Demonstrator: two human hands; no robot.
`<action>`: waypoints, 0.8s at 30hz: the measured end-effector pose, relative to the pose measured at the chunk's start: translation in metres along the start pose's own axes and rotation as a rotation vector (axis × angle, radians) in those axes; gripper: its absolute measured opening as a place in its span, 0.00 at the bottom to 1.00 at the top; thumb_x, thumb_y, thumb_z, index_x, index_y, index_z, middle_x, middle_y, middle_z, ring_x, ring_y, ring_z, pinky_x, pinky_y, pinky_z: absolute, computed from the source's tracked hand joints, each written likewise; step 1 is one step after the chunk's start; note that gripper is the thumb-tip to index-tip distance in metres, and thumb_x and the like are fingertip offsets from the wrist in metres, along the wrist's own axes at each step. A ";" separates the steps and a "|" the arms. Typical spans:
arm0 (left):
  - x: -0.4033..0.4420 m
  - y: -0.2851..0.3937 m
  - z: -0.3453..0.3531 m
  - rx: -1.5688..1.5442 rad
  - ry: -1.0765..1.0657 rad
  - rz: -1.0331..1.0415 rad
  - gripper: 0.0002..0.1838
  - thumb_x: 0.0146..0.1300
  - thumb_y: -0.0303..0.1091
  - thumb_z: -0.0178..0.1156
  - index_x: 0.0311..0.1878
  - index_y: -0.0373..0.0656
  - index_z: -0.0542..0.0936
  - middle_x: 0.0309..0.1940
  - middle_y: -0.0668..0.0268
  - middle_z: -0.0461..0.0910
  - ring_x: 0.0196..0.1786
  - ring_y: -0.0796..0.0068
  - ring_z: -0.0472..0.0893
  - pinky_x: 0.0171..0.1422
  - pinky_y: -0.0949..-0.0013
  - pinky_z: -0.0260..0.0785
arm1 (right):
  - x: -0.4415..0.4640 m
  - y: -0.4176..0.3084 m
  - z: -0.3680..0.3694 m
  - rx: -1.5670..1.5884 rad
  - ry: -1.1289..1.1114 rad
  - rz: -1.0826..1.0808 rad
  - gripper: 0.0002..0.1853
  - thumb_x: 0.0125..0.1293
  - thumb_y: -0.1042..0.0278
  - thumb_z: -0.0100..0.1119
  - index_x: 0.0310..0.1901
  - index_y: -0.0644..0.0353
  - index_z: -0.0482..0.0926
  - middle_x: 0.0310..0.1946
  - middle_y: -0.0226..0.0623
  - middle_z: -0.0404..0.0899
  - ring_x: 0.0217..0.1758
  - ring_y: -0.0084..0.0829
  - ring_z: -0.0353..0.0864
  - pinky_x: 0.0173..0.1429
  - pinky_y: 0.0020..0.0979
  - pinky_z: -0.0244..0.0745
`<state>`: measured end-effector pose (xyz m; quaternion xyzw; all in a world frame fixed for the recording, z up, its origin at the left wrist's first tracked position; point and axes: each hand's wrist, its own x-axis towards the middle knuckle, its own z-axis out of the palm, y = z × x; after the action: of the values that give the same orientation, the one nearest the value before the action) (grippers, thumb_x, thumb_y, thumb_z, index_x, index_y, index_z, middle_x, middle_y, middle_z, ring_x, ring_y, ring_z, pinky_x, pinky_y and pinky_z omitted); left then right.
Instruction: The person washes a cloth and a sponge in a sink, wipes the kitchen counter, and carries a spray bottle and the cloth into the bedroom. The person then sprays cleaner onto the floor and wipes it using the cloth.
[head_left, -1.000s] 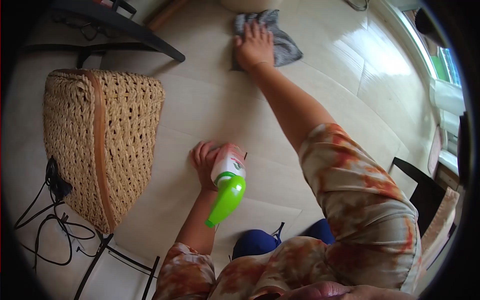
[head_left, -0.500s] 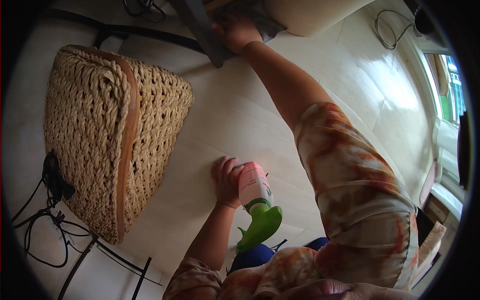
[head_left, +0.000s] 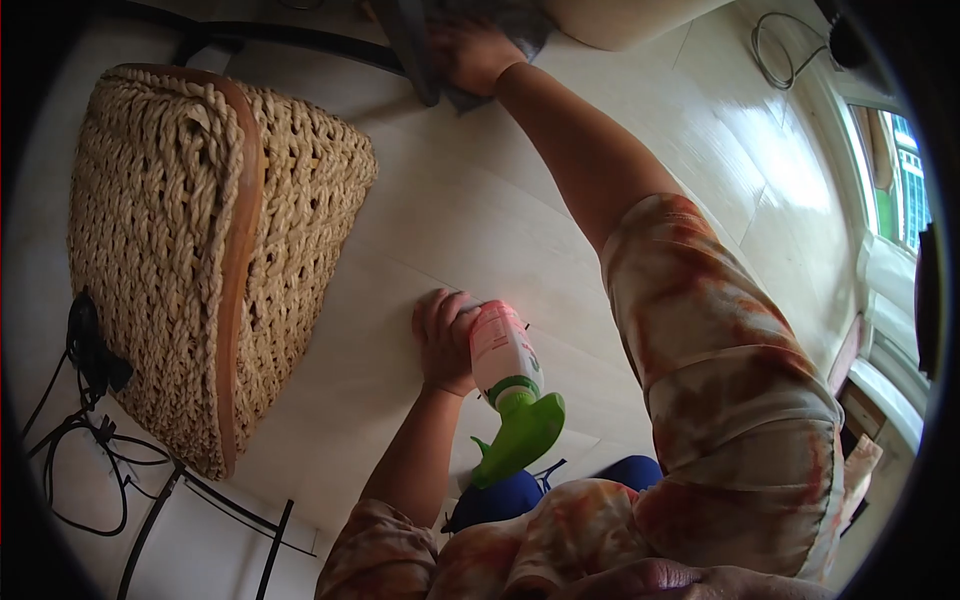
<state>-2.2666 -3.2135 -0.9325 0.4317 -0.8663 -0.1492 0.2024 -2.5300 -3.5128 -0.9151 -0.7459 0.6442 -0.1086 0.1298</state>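
My right hand (head_left: 478, 58), slightly blurred, reaches far forward to the floor and presses on a dark grey cloth (head_left: 520, 30). Part of the cloth is hidden under the hand and behind a dark furniture leg (head_left: 408, 50). Closer to me, my left hand (head_left: 445, 340) leans on the floor, its fingers apart. Right beside its thumb is a spray bottle (head_left: 505, 350), white and pink with a green trigger head (head_left: 520, 440) turned up towards me. Whether the thumb touches the bottle is hard to see.
A woven basket (head_left: 190, 250) with a brown rim is at left. Black cables (head_left: 95, 430) and a thin dark frame (head_left: 275, 545) lie below it. A beige rounded object (head_left: 620, 20) stands beyond the cloth. A coiled cable (head_left: 785, 60) is by the window side. Pale floor (head_left: 390, 220) lies between.
The view has shifted a little, so the basket and bottle appear higher and further left. My right hand remains on the cloth beside the furniture leg; my left hand stays beside the bottle.
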 end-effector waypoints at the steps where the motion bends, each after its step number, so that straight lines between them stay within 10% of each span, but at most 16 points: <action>1: -0.003 0.000 0.001 0.008 -0.007 0.009 0.31 0.55 0.49 0.66 0.58 0.52 0.64 0.60 0.63 0.68 0.66 0.53 0.66 0.72 0.40 0.50 | -0.014 -0.004 0.004 -0.045 0.075 -0.133 0.27 0.72 0.48 0.40 0.68 0.49 0.67 0.71 0.32 0.61 0.76 0.40 0.53 0.78 0.47 0.44; 6: -0.001 0.006 -0.003 0.023 -0.041 -0.003 0.28 0.55 0.46 0.66 0.56 0.54 0.65 0.60 0.64 0.68 0.68 0.54 0.65 0.73 0.39 0.48 | -0.162 0.006 -0.003 0.059 0.242 -0.155 0.16 0.68 0.56 0.54 0.53 0.50 0.81 0.63 0.30 0.74 0.70 0.39 0.67 0.74 0.45 0.58; 11: -0.002 0.004 0.001 0.034 -0.050 -0.002 0.29 0.54 0.46 0.67 0.56 0.55 0.65 0.61 0.66 0.67 0.70 0.55 0.63 0.73 0.38 0.47 | -0.442 0.037 0.007 -0.108 0.441 0.769 0.14 0.56 0.58 0.69 0.43 0.53 0.85 0.59 0.46 0.72 0.64 0.47 0.68 0.67 0.46 0.62; 14: 0.001 0.011 -0.003 -0.002 -0.060 -0.031 0.32 0.52 0.47 0.68 0.57 0.55 0.64 0.62 0.66 0.66 0.70 0.54 0.61 0.73 0.36 0.45 | -0.485 0.071 0.014 -0.264 0.619 1.448 0.25 0.64 0.47 0.56 0.59 0.51 0.77 0.63 0.46 0.69 0.70 0.46 0.63 0.74 0.45 0.51; 17: -0.007 0.005 -0.004 0.034 -0.107 -0.011 0.33 0.51 0.48 0.68 0.58 0.56 0.63 0.63 0.66 0.64 0.71 0.54 0.60 0.73 0.35 0.44 | -0.456 0.102 0.024 -0.229 0.702 1.504 0.30 0.69 0.45 0.43 0.65 0.56 0.70 0.69 0.48 0.64 0.75 0.45 0.57 0.77 0.43 0.46; 24: -0.003 0.009 -0.002 0.044 -0.114 -0.017 0.30 0.54 0.50 0.64 0.59 0.56 0.64 0.63 0.66 0.65 0.72 0.54 0.59 0.74 0.35 0.41 | -0.225 0.006 0.022 -0.064 0.383 0.701 0.28 0.72 0.49 0.44 0.67 0.57 0.68 0.74 0.42 0.59 0.78 0.45 0.52 0.78 0.46 0.44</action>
<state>-2.2704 -3.2061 -0.9272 0.4341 -0.8758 -0.1565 0.1419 -2.5612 -3.2902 -0.9370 -0.4509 0.8752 -0.1748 0.0133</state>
